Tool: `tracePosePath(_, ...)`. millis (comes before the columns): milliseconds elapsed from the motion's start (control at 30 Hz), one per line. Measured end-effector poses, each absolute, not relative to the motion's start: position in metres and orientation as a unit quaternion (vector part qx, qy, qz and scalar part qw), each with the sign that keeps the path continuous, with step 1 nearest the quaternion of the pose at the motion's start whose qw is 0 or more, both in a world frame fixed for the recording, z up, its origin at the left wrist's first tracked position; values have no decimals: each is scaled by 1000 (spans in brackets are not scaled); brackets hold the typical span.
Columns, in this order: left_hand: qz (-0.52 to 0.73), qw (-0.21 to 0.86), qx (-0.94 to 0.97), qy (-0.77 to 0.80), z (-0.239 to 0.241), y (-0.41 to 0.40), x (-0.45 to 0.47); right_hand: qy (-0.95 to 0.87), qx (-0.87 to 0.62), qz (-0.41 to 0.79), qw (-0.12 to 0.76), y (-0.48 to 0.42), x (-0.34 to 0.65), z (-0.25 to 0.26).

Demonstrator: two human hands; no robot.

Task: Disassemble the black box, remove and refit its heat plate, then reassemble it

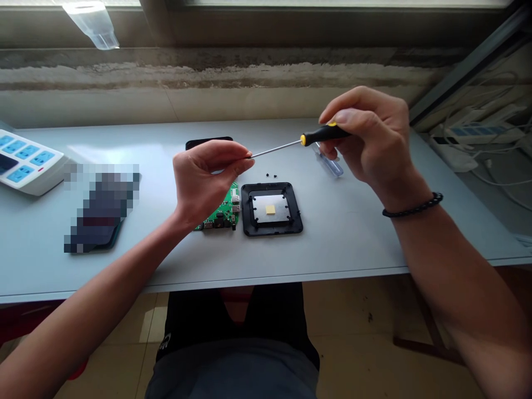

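My right hand (369, 133) is closed around the black and yellow handle of a screwdriver (276, 148), held nearly level above the table. Its thin metal shaft points left. At the tip, my left hand (208, 177) pinches with thumb and forefinger; a dark speck shows there, too small to name. Under the left hand lies a green circuit board (226, 213) with metal ports, partly hidden. Beside it rests a square black case half (272, 230) with a silver plate (260, 206) and a pale yellow pad (270, 210). Two tiny black screws (271, 175) lie behind it.
Behind my left hand, another black part (208, 142) is partly covered. A clear plastic piece (331, 164) lies near my right hand. At left are a pixelated dark object (103, 208) and a white power strip (41, 172). Cables (490, 127) run behind a frame at right.
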State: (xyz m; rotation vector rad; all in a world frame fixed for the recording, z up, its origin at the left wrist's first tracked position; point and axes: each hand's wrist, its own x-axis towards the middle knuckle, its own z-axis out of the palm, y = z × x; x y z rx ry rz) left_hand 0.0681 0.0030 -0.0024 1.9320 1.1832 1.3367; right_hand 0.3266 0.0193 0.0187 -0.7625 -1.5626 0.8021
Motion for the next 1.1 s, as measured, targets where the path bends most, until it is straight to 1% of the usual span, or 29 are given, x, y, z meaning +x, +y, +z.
tracePosePath(233, 505, 265, 710, 414, -3, 5, 68, -688, -341, 291, 571, 16, 327, 16)
tracePosePath(533, 414, 250, 779, 398, -15, 4, 73, -710, -349, 237, 563, 5, 319, 22)
tracePosePath(733, 387, 279, 789, 387, -14, 2, 76, -703, -351, 201, 585, 3, 311, 23)
tracePosePath(1100, 355, 291, 805, 376, -5, 2, 74, -705, -349, 194, 586, 2, 306, 22)
